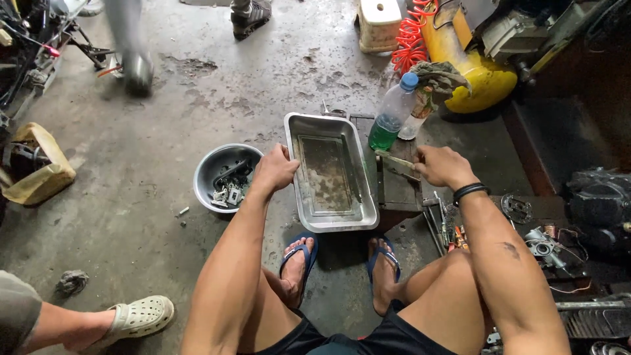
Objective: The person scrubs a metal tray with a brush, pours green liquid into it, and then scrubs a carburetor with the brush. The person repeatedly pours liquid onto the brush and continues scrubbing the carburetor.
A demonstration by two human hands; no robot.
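Observation:
A rectangular metal tray (365, 212) with a thin film of dirty liquid sits on the concrete floor in front of my feet. My left hand (275, 168) grips its left rim. Over a dark metal box (396, 189) to the right of the tray, my right hand (442, 165) holds a flat brush-like tool (396, 164) whose tip points toward the tray. A black band circles my right wrist.
A round metal bowl (209, 172) of small parts sits left of the tray. A plastic bottle (392, 113) of green liquid stands behind it, beside a rag and a yellow tank (478, 79). Tools and engine parts (547, 246) lie right. Another person's foot (137, 317) is lower left; legs pass behind.

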